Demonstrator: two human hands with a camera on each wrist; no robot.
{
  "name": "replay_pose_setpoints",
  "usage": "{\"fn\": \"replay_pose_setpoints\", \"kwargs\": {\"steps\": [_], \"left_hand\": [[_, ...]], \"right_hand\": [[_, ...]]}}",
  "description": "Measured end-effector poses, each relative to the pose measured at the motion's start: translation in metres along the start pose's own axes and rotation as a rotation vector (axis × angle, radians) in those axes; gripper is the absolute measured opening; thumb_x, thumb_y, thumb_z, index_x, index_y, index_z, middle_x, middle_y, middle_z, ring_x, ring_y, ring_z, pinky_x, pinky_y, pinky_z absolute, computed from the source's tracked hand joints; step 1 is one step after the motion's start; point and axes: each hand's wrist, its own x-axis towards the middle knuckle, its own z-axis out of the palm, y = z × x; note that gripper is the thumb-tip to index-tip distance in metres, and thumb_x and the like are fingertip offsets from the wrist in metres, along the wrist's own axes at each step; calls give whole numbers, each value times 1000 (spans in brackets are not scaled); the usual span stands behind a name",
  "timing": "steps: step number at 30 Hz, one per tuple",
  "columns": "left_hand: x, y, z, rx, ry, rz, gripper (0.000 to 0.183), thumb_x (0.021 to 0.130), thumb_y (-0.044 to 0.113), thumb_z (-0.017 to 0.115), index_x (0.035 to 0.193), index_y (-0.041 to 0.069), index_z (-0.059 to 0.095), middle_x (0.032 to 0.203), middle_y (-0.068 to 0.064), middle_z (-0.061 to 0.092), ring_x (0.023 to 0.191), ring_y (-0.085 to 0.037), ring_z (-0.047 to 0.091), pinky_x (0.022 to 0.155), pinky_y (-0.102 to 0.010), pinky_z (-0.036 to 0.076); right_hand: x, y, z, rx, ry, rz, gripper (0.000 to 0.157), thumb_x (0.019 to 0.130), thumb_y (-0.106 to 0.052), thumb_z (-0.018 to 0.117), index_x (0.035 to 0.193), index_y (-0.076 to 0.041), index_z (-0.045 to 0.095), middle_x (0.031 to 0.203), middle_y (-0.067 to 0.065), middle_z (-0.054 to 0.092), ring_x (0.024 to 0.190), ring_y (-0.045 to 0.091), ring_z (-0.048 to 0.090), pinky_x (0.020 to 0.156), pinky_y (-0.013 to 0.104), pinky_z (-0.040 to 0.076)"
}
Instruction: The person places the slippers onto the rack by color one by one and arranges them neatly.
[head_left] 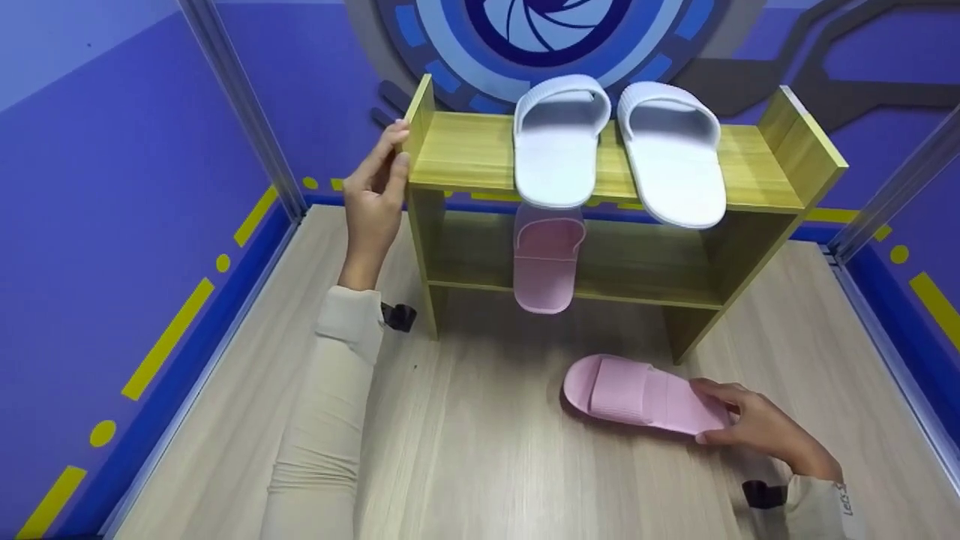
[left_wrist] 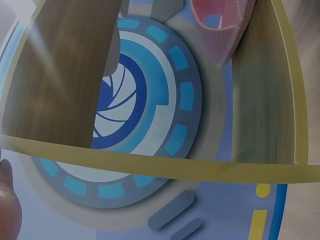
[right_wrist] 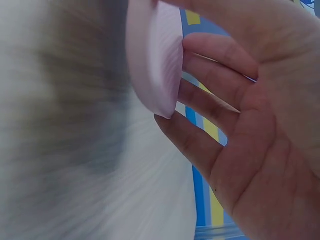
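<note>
My right hand (head_left: 772, 427) grips the heel end of a pink slipper (head_left: 679, 403), thumb on the near edge and fingers on the far one. The slipper lies sole down in front of the wooden shoe rack (head_left: 469, 154), toe pointing left; whether it touches the floor is hard to tell. In the right wrist view, fingertips meet the slipper's rim (right_wrist: 155, 65). With my left hand (head_left: 377, 180) I hold the rack's left side panel near its top. Two white slippers (head_left: 555, 169) sit on the top shelf, and another pink slipper (head_left: 544, 285) on the lower one.
Light wood-look flooring (head_left: 487, 450) spreads under and before the rack. Blue-purple panels (head_left: 135, 225) with metal corner posts stand at left, right and behind. The white slippers and the shelved pink slipper overhang their shelves' front edges.
</note>
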Motion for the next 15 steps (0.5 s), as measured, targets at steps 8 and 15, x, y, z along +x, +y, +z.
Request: {"fn": "replay_pose_setpoints", "kwargs": {"steps": [8, 15], "left_hand": [[0, 21, 3, -2, 3, -17, 29, 95, -3, 53, 122, -11, 59, 135, -23, 55, 130, -21, 51, 108, -36, 41], [-2, 25, 3, -7, 6, -25, 29, 95, -3, 52, 122, -11, 59, 135, -23, 55, 130, -21, 51, 108, -36, 41]], "right_hand": [[0, -5, -7, 55, 86, -117, 78, 64, -31, 89, 131, -5, 59, 130, 19, 60, 109, -15, 45, 87, -1, 32], [-1, -14, -15, 9, 49, -68, 78, 66, -34, 87, 134, -10, 57, 134, 18, 57, 111, -11, 47, 88, 2, 35]]}}
